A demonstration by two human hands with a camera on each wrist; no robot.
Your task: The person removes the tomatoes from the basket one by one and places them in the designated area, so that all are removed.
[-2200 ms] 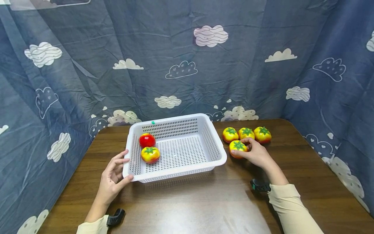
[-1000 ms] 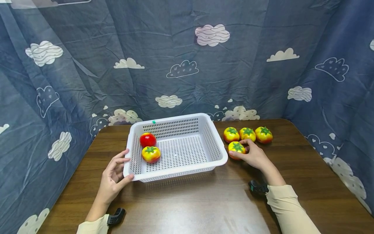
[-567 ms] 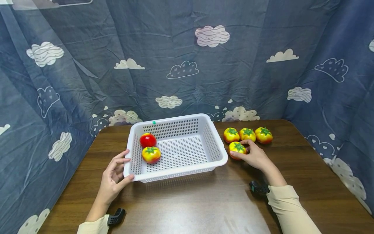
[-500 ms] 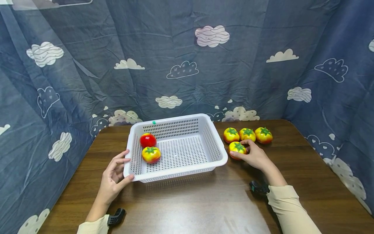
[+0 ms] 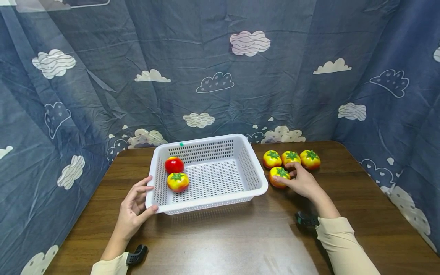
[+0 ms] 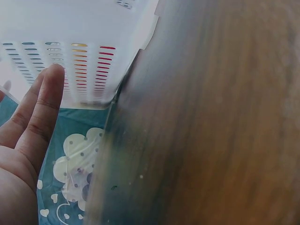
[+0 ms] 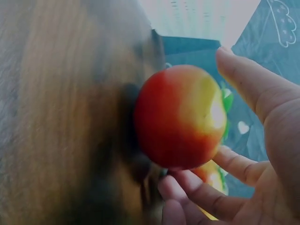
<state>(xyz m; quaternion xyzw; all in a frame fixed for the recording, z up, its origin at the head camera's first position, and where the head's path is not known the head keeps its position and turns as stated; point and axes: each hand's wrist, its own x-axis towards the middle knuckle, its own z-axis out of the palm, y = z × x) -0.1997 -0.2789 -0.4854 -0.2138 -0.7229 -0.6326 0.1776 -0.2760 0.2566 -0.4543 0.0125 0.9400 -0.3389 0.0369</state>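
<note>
My left hand rests at the left end of a white perforated plastic basket, its thumb on the near corner of the rim. In the left wrist view, straight fingers touch the slotted outer wall. Right of the basket, my right hand is around a yellow-red tomato with a green leafy top, on the table. The right wrist view shows the thumb apart from the tomato, while the other fingers are spread at its far side. Inside the basket are a red tomato and a yellow-red tomato.
Three more yellow-red tomatoes stand in a row behind my right hand: a left one, a middle one and a right one. The brown wooden table ends at a blue cloud-patterned curtain.
My right thumb and fingers have loosened around the tomato, and the hand has shifted slightly to the right. The left hand and the basket have stayed in place.
</note>
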